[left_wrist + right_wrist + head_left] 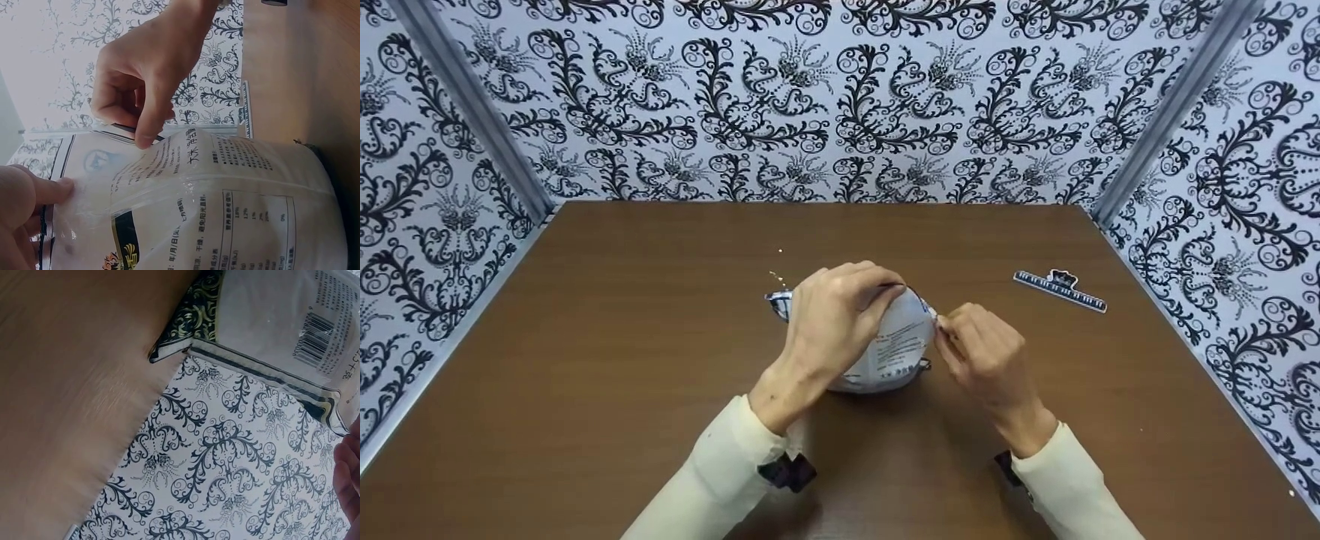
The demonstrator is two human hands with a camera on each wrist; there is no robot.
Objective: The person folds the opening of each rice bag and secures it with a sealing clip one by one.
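A pale plastic rice bag (896,349) with dark trim and printed Chinese text stands upright on the table between the two hands. My left hand (836,319) pinches its top edge, the back of the hand covering much of the bag in the head view. In the left wrist view the thumb (55,190) presses on the front of the bag's film (169,174). At the top right corner, my right hand (982,352) pinches the edge between thumb and curled fingers. The right wrist view has its fingers (347,475) at the bag's dark-striped edge (264,371), near a barcode.
To the right on the brown table (622,360) lies a long blue-and-white clip (1061,291) with a crown-shaped handle. A few small pale grains (777,278) are scattered behind the bag. Patterned walls (840,105) enclose the back and sides.
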